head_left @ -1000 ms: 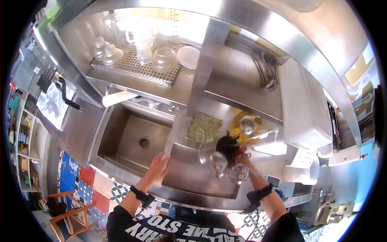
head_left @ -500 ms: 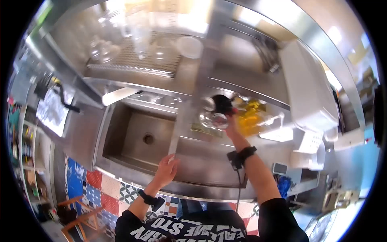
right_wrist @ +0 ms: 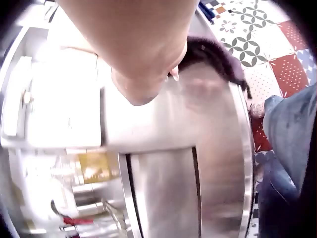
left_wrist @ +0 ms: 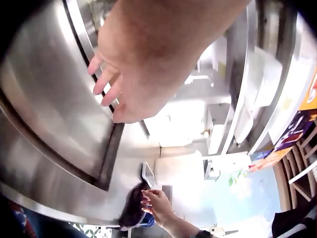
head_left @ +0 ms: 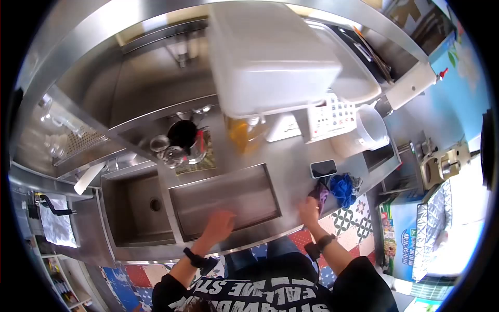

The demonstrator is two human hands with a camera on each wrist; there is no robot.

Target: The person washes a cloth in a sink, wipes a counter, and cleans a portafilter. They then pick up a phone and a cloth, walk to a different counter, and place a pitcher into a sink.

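Relaxed, slightly parted fingers show on the left hand, which is over the shallow rectangular steel recess and holds nothing. Bent fingers of the right hand meet the dark purple, limp cloth; whether they pinch it, I cannot tell. That cloth lies at the front edge of the brushed steel counter, to the right of the recess, beside the crumpled blue cloth.

It should handle as light, soft and floppy, with nothing fragile about it (heavier if wet, which I can't judge). Bunched folds near its middle look the surest hold, since a loose end would just trail and slide on smooth steel.

The right wrist view shows the cloth's narrow end reaching over the front edge, which the head view shows poorly. The left wrist view separates the left fingertips, a blur from above. Only the head view clearly shows the blue cloth and the dark-screened phone together, 2 neighbours of the purple cloth.
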